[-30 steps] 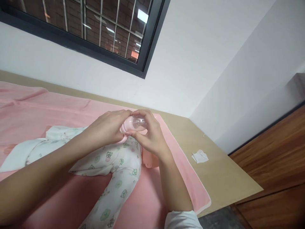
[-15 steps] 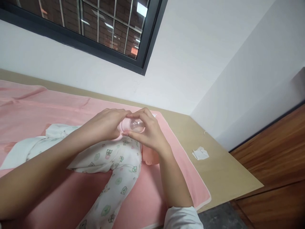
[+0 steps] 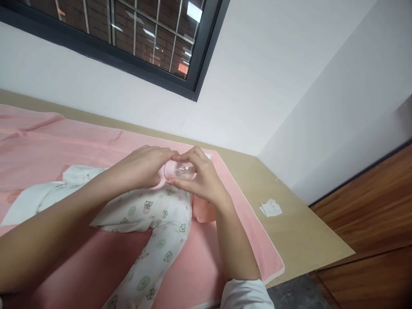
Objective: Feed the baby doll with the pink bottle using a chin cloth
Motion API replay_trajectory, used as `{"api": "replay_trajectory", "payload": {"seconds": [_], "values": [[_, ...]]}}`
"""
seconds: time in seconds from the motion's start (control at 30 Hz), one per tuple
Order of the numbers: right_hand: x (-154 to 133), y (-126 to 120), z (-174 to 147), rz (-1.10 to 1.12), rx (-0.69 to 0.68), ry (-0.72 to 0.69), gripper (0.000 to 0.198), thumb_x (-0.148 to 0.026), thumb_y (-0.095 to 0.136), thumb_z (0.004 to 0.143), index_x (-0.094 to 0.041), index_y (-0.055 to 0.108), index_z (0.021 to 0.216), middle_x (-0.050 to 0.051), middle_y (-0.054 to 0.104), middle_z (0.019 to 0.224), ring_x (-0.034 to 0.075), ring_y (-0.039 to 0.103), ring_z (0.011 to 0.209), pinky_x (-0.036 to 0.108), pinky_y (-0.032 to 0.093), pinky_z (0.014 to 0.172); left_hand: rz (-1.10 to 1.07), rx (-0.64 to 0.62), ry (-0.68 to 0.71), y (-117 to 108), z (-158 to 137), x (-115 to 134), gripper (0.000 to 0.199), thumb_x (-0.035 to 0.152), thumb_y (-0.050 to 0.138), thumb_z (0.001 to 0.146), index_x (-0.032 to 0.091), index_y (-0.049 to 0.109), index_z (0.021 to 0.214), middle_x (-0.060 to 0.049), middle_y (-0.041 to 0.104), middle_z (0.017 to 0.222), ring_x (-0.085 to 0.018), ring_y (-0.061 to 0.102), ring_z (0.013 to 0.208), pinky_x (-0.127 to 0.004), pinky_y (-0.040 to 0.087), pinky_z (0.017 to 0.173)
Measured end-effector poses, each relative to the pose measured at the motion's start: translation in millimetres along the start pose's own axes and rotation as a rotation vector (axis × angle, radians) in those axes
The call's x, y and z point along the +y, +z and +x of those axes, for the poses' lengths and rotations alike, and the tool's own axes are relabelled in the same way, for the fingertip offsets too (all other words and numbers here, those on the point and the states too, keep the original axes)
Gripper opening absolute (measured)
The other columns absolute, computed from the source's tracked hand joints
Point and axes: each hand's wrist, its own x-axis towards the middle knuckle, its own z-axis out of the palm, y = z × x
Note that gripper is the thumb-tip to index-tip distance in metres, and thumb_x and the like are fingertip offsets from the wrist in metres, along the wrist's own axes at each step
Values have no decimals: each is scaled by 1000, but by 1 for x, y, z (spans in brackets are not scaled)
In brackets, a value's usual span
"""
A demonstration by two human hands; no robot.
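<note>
Bottle: pink plastic feeding bottle with a clear domed end (image 3: 174,170), sideways in my grip, above the doll in white clothes with green animal prints (image 3: 162,210).
Left hand (image 3: 146,165): closed round the pink part; palm side hidden.
Right hand (image 3: 204,176): thumb and fingers curl narrowly around the dome.
Handling: judged light and stiff, slippery where smooth; dome looks thin-walled. Best hold probably the pink collar, with slight pressure on the clear end. Contents: cannot tell.
Blanket: soft pink cloth blanket with a pale hem (image 3: 206,244), under the doll; creased toward its far-left part.
Bench: pale wood-toned bench (image 3: 289,238), bare strip right of the hem; crumpled white paper (image 3: 271,208) near its right edge.
Room: white walls (image 3: 251,86) meet at the bench's far-right corner; dark-framed barred window (image 3: 195,64) above the far edge; brown wood-grain panels (image 3: 380,201) beyond the right edge.
</note>
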Motion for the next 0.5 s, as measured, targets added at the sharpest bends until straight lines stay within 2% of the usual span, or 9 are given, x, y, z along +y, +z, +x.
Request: {"api": "replay_trajectory", "payload": {"seconds": [0.17,0.33,0.5], "values": [[0,-4,-1,32,-49,7,46,-48,74,80,-26,63,118,5,56,110,19,57,105,37,53,89,49,-23,15,1,1,0,34,16,54,67,23,64,98,-4,71,98,-27,65,87,-36,45,77],[2,-6,0,42,-42,14,45,-48,76,78,-26,64,116,5,58,110,20,58,105,38,54,91,21,-31,20,3,3,0,39,17,54,65,23,65,102,-6,70,99,-29,65,93,-37,45,79],[6,-2,2,62,-1,2,45,-49,76,78,-27,64,115,5,60,113,21,59,109,39,55,91,-88,-31,-13,4,5,-3,32,20,54,68,26,63,98,-5,72,97,-27,66,85,-34,45,68]]}}
